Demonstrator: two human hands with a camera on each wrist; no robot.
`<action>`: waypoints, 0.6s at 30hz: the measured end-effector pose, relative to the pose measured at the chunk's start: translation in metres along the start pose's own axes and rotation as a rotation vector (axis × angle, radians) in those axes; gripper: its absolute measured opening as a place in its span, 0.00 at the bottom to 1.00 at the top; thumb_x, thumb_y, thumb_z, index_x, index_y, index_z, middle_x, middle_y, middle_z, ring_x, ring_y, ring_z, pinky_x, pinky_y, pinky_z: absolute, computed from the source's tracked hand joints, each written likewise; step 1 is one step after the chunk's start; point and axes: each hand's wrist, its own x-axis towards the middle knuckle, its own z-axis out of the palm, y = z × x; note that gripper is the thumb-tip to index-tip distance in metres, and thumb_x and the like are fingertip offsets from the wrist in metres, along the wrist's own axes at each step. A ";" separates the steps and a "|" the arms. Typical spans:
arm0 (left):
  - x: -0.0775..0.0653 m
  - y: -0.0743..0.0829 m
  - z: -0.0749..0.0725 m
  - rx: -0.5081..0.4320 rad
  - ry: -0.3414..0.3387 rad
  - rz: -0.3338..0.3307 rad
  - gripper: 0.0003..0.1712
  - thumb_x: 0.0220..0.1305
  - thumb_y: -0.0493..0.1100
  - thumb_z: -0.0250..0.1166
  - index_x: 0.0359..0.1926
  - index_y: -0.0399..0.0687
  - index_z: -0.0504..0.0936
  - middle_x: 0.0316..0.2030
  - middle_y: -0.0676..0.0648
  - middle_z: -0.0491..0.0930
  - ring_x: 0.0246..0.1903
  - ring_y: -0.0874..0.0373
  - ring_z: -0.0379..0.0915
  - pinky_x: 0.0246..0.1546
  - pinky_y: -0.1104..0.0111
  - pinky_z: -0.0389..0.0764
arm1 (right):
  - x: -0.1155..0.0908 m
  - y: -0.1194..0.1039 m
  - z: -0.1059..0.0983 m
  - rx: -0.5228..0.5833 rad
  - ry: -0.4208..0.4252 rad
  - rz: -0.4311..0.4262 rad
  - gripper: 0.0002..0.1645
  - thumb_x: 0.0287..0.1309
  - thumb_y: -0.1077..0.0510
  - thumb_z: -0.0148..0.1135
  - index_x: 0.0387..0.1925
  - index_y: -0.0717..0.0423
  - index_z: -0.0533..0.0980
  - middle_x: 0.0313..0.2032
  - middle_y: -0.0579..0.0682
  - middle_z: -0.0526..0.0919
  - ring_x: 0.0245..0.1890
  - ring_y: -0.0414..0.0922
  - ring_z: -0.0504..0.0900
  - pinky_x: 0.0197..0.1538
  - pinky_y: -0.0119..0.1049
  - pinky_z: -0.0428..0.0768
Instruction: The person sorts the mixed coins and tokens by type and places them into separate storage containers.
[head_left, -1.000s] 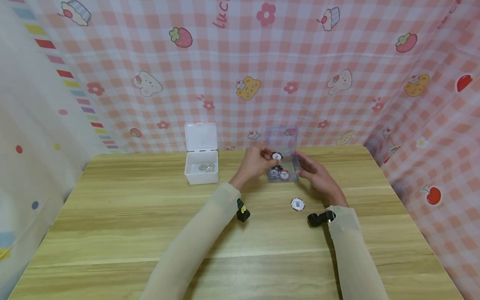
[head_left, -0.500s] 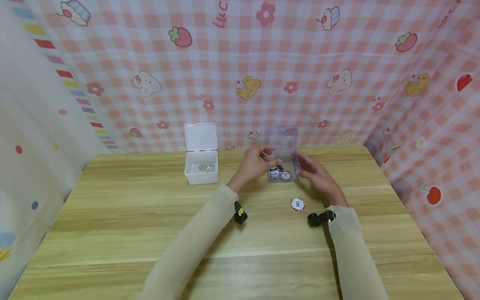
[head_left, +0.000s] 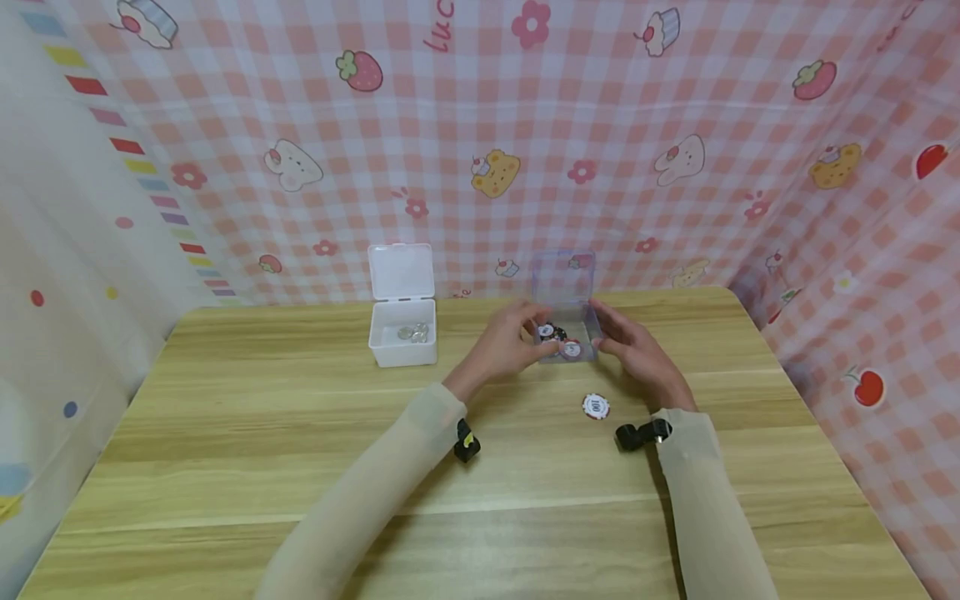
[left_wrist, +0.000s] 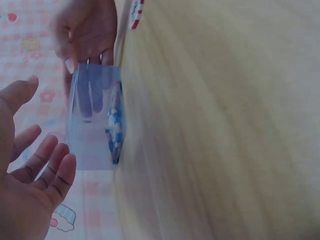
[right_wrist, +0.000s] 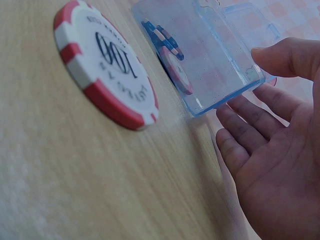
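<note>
My left hand [head_left: 502, 343] hovers at the left side of a clear plastic box [head_left: 582, 320], with spread, loosely bent fingers and nothing in them. The box's lid stands up at the back. Several poker chips lie inside, among them a red-edged chip [head_left: 572, 349] and a black-edged one; my left thumb hides part of them. Against the box's right wall rests my right hand [head_left: 643, 354], its fingers extended and its thumb at the near corner. In the right wrist view a red-and-white poker chip [right_wrist: 111, 65] marked 100 lies flat on the table, in front of the box.
A white box [head_left: 403, 354] with its lid up stands to the left, holding several silvery coins [head_left: 416, 333]. Both boxes sit near the back edge of the wooden table [head_left: 225, 433]. A checked cloth [head_left: 442, 125] hangs behind.
The black-edged chip in my left fingers has dropped into the clear box with the others. My left hand has opened and drawn slightly left and down. My right hand has stayed put.
</note>
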 end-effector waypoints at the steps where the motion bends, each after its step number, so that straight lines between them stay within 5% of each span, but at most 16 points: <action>1: -0.002 0.000 0.001 0.009 -0.012 0.008 0.33 0.64 0.52 0.74 0.67 0.47 0.78 0.53 0.42 0.79 0.48 0.52 0.78 0.41 0.69 0.81 | 0.000 0.000 0.000 -0.004 -0.001 0.003 0.42 0.74 0.63 0.53 0.82 0.42 0.50 0.82 0.52 0.49 0.82 0.55 0.50 0.82 0.54 0.51; 10: -0.015 0.000 0.009 -0.043 -0.081 0.061 0.33 0.62 0.54 0.75 0.65 0.52 0.80 0.58 0.44 0.76 0.48 0.47 0.78 0.37 0.72 0.81 | 0.000 -0.001 0.000 -0.003 -0.007 -0.006 0.41 0.75 0.64 0.52 0.82 0.44 0.50 0.82 0.53 0.50 0.82 0.55 0.50 0.82 0.55 0.51; 18: -0.026 0.004 0.021 -0.067 -0.124 0.120 0.33 0.59 0.51 0.78 0.64 0.49 0.81 0.51 0.41 0.79 0.46 0.46 0.78 0.39 0.70 0.80 | 0.000 0.000 0.000 0.015 -0.002 0.003 0.41 0.75 0.63 0.53 0.82 0.44 0.51 0.82 0.52 0.50 0.82 0.55 0.50 0.82 0.55 0.50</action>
